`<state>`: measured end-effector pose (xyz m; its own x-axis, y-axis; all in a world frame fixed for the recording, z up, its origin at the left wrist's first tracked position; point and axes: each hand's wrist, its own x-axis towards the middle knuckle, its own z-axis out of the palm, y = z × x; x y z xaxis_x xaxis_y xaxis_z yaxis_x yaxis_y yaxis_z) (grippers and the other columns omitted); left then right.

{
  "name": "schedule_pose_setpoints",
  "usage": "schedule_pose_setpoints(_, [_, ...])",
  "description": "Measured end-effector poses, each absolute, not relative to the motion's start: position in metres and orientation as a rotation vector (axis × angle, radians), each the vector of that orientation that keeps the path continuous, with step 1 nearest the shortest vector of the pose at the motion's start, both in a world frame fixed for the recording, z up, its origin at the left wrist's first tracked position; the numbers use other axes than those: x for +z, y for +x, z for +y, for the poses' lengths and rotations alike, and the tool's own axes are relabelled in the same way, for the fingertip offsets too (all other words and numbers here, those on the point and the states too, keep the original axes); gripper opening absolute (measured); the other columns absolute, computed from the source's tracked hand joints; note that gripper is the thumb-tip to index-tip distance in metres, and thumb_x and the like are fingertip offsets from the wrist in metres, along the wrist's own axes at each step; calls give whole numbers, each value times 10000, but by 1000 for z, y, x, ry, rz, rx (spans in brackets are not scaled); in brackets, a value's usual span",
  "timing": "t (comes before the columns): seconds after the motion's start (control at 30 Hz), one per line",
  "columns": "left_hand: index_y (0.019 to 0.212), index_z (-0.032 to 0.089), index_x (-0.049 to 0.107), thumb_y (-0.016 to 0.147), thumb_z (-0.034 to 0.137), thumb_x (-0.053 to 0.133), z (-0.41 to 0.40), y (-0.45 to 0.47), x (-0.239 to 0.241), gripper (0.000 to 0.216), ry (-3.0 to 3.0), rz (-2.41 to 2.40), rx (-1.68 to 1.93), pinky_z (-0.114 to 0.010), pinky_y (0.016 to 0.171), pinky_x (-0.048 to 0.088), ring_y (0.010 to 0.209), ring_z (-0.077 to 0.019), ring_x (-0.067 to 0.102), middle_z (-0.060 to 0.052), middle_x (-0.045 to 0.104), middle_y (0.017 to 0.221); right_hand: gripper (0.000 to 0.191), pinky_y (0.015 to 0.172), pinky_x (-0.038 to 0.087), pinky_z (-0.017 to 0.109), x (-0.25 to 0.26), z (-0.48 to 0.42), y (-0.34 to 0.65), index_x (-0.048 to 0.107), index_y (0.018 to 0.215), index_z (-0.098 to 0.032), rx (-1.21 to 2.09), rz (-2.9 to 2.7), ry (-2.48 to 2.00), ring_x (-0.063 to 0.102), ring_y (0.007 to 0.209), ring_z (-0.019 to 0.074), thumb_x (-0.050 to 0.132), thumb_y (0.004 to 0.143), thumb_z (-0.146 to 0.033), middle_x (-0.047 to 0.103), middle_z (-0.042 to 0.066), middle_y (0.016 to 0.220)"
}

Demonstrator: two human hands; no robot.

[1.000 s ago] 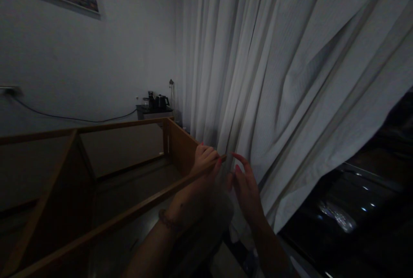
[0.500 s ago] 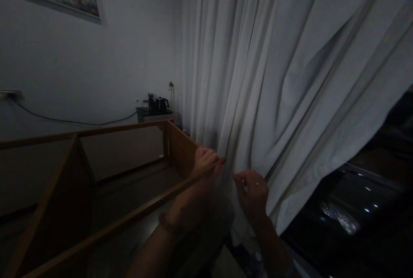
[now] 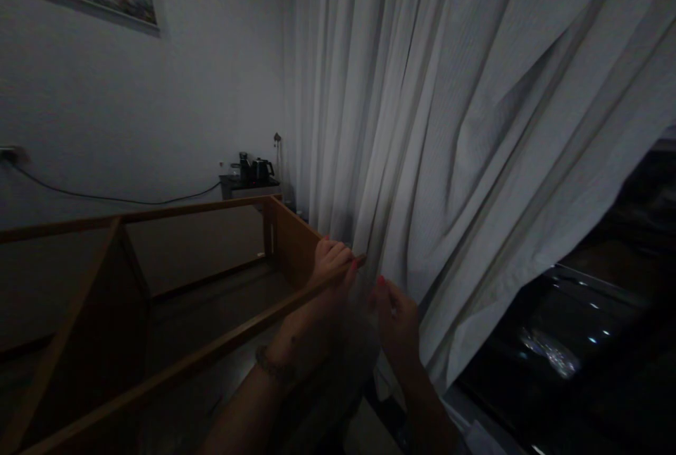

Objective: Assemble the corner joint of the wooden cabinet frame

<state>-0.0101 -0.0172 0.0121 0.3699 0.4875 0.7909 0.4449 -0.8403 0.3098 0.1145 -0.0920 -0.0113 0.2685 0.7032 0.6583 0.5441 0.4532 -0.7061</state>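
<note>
Both hands sit at a corner of the wooden frame (image 3: pixel 293 244): left hand (image 3: pixel 332 262) clasps the edge; right hand (image 3: pixel 396 310), fingertips pinched shut, just beside it.

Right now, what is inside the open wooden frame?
Inside the wooden frame, a divider panel and a dark bottom show. The left hand grips its corner; shadow hides the near part.

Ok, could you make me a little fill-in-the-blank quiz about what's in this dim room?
1. The hand gripping the corner of the wooden frame is the person's ____ one.
2. The right hand, fingers curled, is beside a pale hanging ____.
3. On the small table in the far corner stands a dark ____.
Missing words: left; curtain; kettle.
</note>
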Motion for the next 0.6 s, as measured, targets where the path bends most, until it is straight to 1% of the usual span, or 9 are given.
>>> schedule_pose_setpoints(0.1, [742,217,499,911,289,314,-16,-10,11,260,2556,872,1523,-433,1023,289,879,-183,456,-17,527,756,446,542,351,224,-9,-93,119,505,582,-191,111,-1367,-1172,474,528,114,401,938,-440,494,-31,540])
schedule_pose_setpoints(0.23, [747,222,507,911,296,315,-16,-10,11,263,2562,883,1481,-443,1023,290,876,-184,460,-12,525,746,471,498,321,217,-5,-99,123,442,562,-197,192,-1225,-1118,424,484,100,387,939,-472,436,-47,509])
schedule_pose_setpoints(0.33, [722,219,487,910,298,322,-17,-11,12,262,2551,909,1481,-439,1028,294,877,-180,472,-10,532,749,475,486,314,217,-7,-104,128,439,565,-196,257,-1169,-1098,417,478,97,398,929,-499,426,-50,507])
schedule_pose_setpoints(0.43, [750,213,505,903,291,346,-17,-13,14,234,2578,889,1491,-439,1046,282,906,-176,496,-16,557,787,484,477,310,224,-16,-109,133,438,554,-198,281,-1097,-1099,412,471,101,420,910,-527,422,-48,498])
schedule_pose_setpoints(0.53, [838,214,548,891,282,398,-20,-15,15,173,2599,877,1474,-463,1081,227,1066,-190,490,-24,603,889,497,472,311,229,-31,-113,137,425,539,-202,317,-1007,-1132,402,464,103,437,891,-552,410,-48,487])
schedule_pose_setpoints(0.6, [933,225,564,879,296,449,-22,-15,14,145,2592,899,1455,-489,1098,181,1205,-211,421,-32,615,1027,498,468,309,230,-39,-117,139,421,534,-204,350,-955,-1156,395,462,103,451,878,-563,403,-49,485])
